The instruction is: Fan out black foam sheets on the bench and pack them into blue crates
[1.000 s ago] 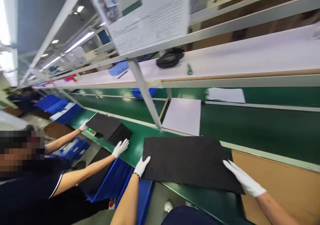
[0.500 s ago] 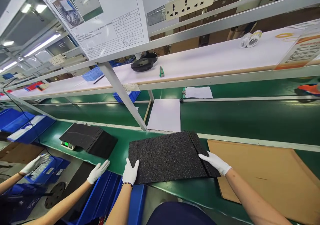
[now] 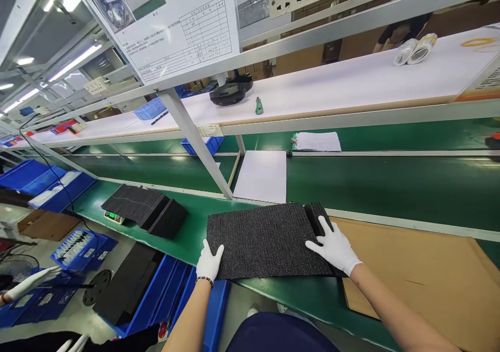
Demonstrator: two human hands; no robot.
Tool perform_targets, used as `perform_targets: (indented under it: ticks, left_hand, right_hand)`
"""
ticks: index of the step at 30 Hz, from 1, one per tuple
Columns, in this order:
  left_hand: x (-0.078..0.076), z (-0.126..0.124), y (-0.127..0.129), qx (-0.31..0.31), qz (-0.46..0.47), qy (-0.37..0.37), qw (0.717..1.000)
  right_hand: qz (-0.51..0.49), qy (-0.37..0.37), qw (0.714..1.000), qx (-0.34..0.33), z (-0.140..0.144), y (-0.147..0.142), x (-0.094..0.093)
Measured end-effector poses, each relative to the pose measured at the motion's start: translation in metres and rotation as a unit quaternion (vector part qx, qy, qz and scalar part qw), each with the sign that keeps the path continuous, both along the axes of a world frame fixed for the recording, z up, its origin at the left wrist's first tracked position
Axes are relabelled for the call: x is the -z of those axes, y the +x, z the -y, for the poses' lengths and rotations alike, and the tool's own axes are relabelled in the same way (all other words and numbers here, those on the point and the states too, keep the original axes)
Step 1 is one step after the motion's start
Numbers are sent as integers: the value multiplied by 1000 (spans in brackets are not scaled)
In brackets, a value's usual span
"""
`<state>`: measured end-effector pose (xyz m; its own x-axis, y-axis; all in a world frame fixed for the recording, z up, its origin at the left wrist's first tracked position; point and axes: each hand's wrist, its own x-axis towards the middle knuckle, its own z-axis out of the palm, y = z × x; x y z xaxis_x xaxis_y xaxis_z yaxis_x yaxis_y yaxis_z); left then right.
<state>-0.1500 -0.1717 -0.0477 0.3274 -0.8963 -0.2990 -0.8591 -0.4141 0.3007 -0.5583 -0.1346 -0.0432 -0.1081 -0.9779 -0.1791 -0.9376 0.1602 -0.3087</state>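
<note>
A long row of thin black foam strips (image 3: 258, 242) stands packed on the green worktop in front of me. My left hand (image 3: 210, 261), in a white glove, grips its left end, with the thumb over the near corner and the fingers along the side. At the right end, past a narrow gap, is a smaller group of black strips (image 3: 315, 219). My right hand (image 3: 335, 245), also gloved, lies across this end with its fingers spread, touching the strips. The undersides of the strips are hidden.
A flat brown cardboard sheet (image 3: 414, 268) lies to the right. On the left, more black foam (image 3: 136, 203) rests on a scale with a green display (image 3: 113, 216). A co-worker's gloved hand (image 3: 35, 283) is at far left. Blue bins (image 3: 156, 294) stand below; a metal post (image 3: 195, 143) rises behind.
My right hand has shifted onto the right end and spread its fingers. The separate strips there now stand more upright. The co-worker's hands have drawn back from the foam on the left.
</note>
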Motion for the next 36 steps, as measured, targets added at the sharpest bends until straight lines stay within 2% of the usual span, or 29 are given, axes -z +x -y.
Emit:
perform_targets:
  ticks: [5,12,17,19,22,24,28,32,36]
  left_hand:
    - [1,0,1,-4,5,-6,1000]
    - [0,0,1,-3,12,-5,1000]
    - [0,-1,1,-2,13,-15,1000]
    - [1,-1,0,-2,9,-18,1000]
    - [1,-1,-1,-2,11,-15,1000]
    - [0,-2,-2,-2,16,-12,1000]
    - [-3,-2,-3,-4,18,-6,1000]
    - [-5,-2,-4,-7,15,-2,1000]
    - [-5,-2,-3,-8,8,-6,1000]
  right_hand:
    - [-19,3,1000,-9,4,1,9]
    - [-42,6,998,-49,5,-17,24]
    - [-100,-41,994,-18,1,-13,29]
    - [-126,-75,989,-26,-2,-4,28]
    - [-134,-91,984,-79,-5,11,21]
    - [-115,-68,987,-88,-3,21,15]
    - [-67,-6,996,-59,3,36,4]
    - [-76,-3,995,-58,5,41,3]
    - [-106,-2,991,-76,4,34,7]
